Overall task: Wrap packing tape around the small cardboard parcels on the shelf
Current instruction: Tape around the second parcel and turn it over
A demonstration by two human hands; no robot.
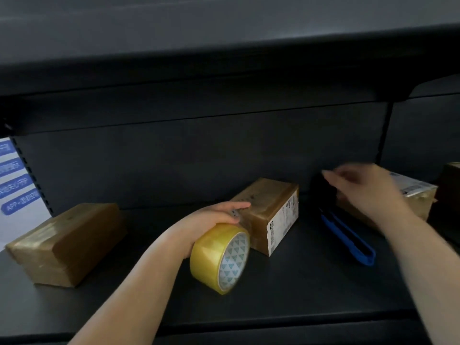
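Observation:
Three small cardboard parcels covered in shiny tape lie on the dark shelf [298, 290]: the left parcel [67, 242], the middle parcel [271, 210] with a white label on its end, and the right parcel [413, 192] with a white label on top. My left hand [211, 217] grips a yellow packing tape roll [219, 257] standing on edge on the shelf, fingertips touching the middle parcel. My right hand [366, 190] is blurred, lies over the right parcel and hides most of it. Whether it holds anything is unclear.
A long blue and black tool [348, 237] lies between the middle and right parcels. The upper shelf [224, 70] hangs low overhead. A white sign with blue labels [17, 190] stands at the far left. Another brown box [450, 190] sits at the right edge.

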